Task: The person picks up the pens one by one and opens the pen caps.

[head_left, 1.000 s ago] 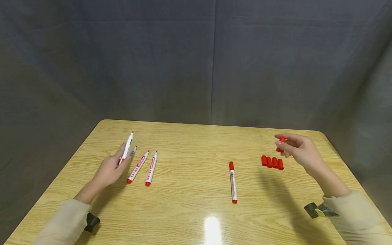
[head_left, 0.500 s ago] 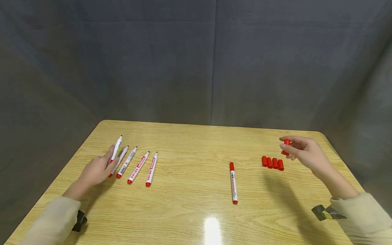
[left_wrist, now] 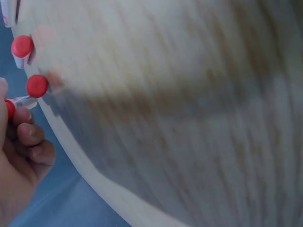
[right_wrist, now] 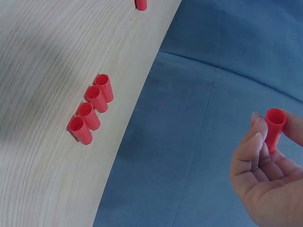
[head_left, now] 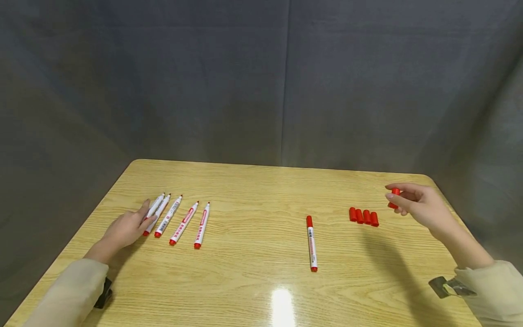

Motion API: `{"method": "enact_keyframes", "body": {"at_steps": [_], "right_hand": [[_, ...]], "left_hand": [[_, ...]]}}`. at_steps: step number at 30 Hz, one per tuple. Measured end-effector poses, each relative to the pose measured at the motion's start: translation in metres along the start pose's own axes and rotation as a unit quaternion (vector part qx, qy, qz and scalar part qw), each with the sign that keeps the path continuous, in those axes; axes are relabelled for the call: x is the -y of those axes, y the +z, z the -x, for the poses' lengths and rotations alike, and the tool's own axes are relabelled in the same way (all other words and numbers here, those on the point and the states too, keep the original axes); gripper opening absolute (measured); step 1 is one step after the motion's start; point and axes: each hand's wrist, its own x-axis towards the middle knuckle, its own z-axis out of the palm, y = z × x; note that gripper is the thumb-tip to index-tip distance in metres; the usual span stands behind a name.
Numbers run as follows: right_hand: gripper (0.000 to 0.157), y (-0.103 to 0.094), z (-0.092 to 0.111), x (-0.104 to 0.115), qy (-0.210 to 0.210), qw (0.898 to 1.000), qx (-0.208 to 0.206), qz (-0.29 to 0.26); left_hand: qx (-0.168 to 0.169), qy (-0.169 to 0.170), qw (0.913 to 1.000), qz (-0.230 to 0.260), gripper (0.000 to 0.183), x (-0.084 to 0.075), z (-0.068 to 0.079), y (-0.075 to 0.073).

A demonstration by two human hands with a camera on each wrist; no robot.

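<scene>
At the left, my left hand (head_left: 126, 227) pinches an uncapped whiteboard marker (head_left: 155, 205) between thumb and fingers, low beside a row of uncapped markers. The closest of these, a white marker (head_left: 162, 210) with a red end, lies right alongside it. In the left wrist view the held marker's red end (left_wrist: 10, 110) shows partly behind the curled fingers (left_wrist: 31, 135). Over the right side, my right hand (head_left: 425, 206) holds a red marker cap (head_left: 395, 198) upright between fingertips and thumb. The right wrist view shows the cap's hollow mouth (right_wrist: 275, 117) facing the camera.
Several red caps (head_left: 363, 217) lie side by side below my right hand. One capped marker (head_left: 312, 245) lies right of the middle. More uncapped markers (head_left: 185, 223) slant on the left. A grey curtain (head_left: 282, 91) hangs behind the wooden table (head_left: 253, 204).
My left hand has moved left and lowered its marker beside the others; the neighbouring markers it covered now show. My right hand has drifted right with the cap.
</scene>
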Motion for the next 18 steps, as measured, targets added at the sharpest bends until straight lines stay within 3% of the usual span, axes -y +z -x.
{"method": "enact_keyframes", "body": {"at_steps": [10,18], "right_hand": [[0.036,-0.0015,0.0015,-0.0049,-0.001,1.0,0.0,-0.008],[0.037,-0.0002,0.0038,-0.0081,-0.002,1.0,-0.002,-0.009]], "left_hand": [[0.028,0.012,0.9995,0.007,0.062,-0.0002,-0.002,0.0059],[0.054,-0.011,0.9983,-0.014,0.07,-0.0027,-0.0003,0.0077]]}}
